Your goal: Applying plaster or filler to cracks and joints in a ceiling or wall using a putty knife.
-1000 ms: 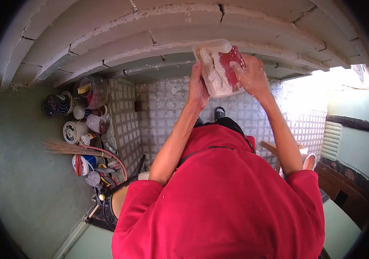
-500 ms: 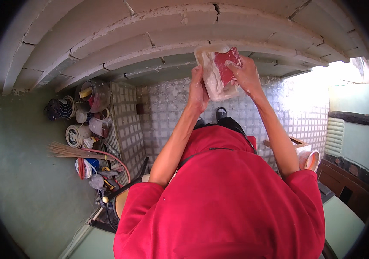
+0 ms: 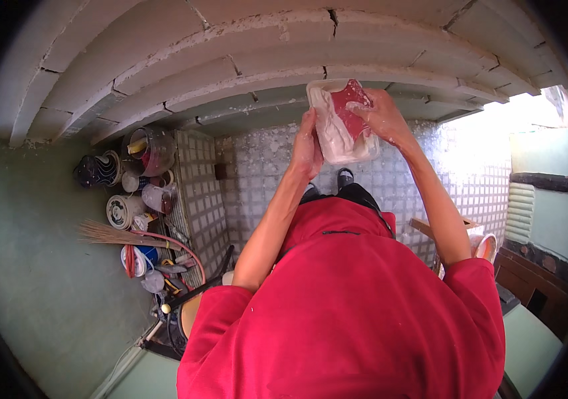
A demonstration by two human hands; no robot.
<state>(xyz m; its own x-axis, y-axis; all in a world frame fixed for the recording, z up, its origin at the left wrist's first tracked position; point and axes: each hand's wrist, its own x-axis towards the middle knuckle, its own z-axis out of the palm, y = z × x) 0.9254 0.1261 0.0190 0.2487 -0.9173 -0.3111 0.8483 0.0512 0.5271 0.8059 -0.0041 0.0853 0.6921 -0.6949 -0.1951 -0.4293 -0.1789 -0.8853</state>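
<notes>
A translucent plastic tub [image 3: 330,133] full of smeared white paste is held up in front of my chest. My left hand [image 3: 306,147] is closed on its left side. In my right hand [image 3: 385,118] is a flat red scraper [image 3: 348,100], which lies in the tub against the paste, with my thumb across its red face. Both hands have white smears on them.
Cracked pale ledges [image 3: 244,53] curve overhead. At left, buckets [image 3: 123,212], a straw broom [image 3: 124,234] and a red hose [image 3: 197,266] crowd the wall. A white container [image 3: 487,246] and wooden board [image 3: 424,226] sit at right, on the tiled floor [image 3: 257,159].
The tub, scraper and both hands have come a little lower in the view, toward my body. The scraper has shifted within the tub.
</notes>
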